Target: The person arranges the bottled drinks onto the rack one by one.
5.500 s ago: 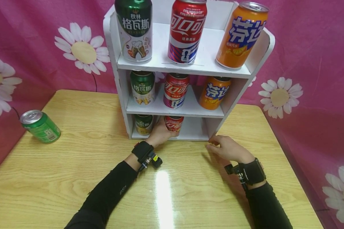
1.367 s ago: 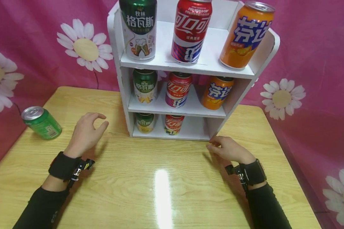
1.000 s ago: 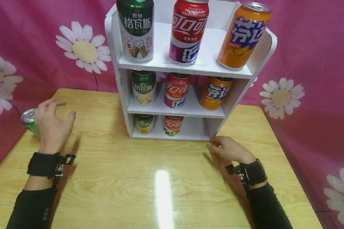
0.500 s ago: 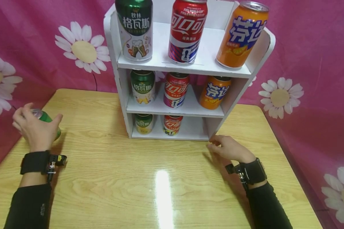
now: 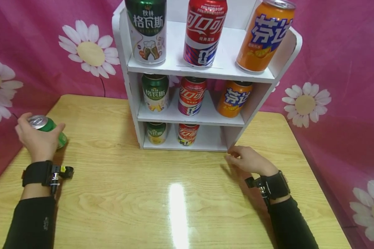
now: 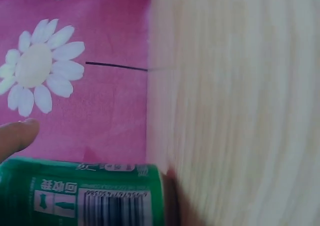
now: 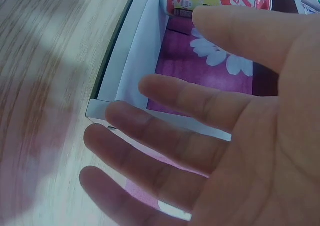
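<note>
My left hand [image 5: 40, 140] is curled round a green drink can [image 5: 61, 139] at the table's left side, thumb on its right and fingers on its far left. In the left wrist view the can [image 6: 90, 193] shows its barcode, and one fingertip is visible beside it. The can's base is at the tabletop; whether it touches cannot be told. By the lower right corner of the white shelf [image 5: 190, 121], my right hand [image 5: 249, 160] holds nothing, its fingers loosely extended in the right wrist view.
The top and middle tiers each carry a green-and-white can [image 5: 148, 34], a red cola can [image 5: 204, 34] and an orange soda can [image 5: 265, 36]. On the bottom tier stand a green can [image 5: 157, 133] and a red can [image 5: 188, 134]. Pink flowered cloth [image 5: 90, 79] surrounds the table.
My left hand has left the red can on the bottom tier, moved left across the table and closed round the green can. My right hand has stayed by the shelf corner.
</note>
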`<state>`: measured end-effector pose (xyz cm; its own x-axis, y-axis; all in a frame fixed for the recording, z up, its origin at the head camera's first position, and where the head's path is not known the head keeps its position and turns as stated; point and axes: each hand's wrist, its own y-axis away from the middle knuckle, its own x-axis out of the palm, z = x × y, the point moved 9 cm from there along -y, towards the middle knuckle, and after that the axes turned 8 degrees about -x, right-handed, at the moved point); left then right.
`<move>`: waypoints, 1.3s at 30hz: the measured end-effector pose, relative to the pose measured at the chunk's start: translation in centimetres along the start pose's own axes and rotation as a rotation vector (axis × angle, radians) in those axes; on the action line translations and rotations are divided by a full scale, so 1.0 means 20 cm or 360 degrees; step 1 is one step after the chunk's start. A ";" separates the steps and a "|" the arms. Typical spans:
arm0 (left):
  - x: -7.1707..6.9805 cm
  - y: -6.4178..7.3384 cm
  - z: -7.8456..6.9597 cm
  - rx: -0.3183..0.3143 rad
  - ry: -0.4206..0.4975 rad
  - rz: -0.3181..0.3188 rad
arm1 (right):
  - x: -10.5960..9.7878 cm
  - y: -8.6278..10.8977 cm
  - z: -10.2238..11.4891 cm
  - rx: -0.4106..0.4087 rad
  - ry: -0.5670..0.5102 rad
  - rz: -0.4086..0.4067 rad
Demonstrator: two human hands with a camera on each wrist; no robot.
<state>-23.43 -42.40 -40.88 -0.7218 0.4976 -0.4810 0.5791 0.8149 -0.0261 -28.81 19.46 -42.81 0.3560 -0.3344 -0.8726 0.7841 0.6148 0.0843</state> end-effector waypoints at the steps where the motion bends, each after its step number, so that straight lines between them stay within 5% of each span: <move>1: 0.00 -0.01 0.01 -0.0035 0.0062 0.0017 | 0.00 0.00 0.00 -0.0001 -0.0002 -0.0003; 7: 0.05 -0.04 0.07 -0.0263 0.0522 0.0132 | 0.00 0.00 0.00 -0.0002 -0.0003 0.0001; 11: 0.07 -0.03 0.08 -0.0301 0.0685 0.0157 | -0.02 0.00 0.01 -0.0014 0.0016 -0.0003; 18: 0.09 -0.02 0.10 -0.0310 0.0671 0.0164 | -0.01 -0.01 0.01 -0.0020 0.0011 0.0013; 29: 0.12 -0.01 0.13 -0.0462 0.0726 0.0263 | 0.00 -0.02 -0.01 0.0032 0.0021 0.0016; 39: 0.17 0.01 0.08 -0.0349 0.0726 0.0378 | 0.01 -0.01 0.00 0.0021 0.0001 0.0012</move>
<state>-25.11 -41.09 -43.97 -0.7004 0.7134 -0.0220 0.6885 0.6834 0.2429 -28.96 19.28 -42.98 0.3616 -0.3297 -0.8721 0.7880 0.6080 0.0969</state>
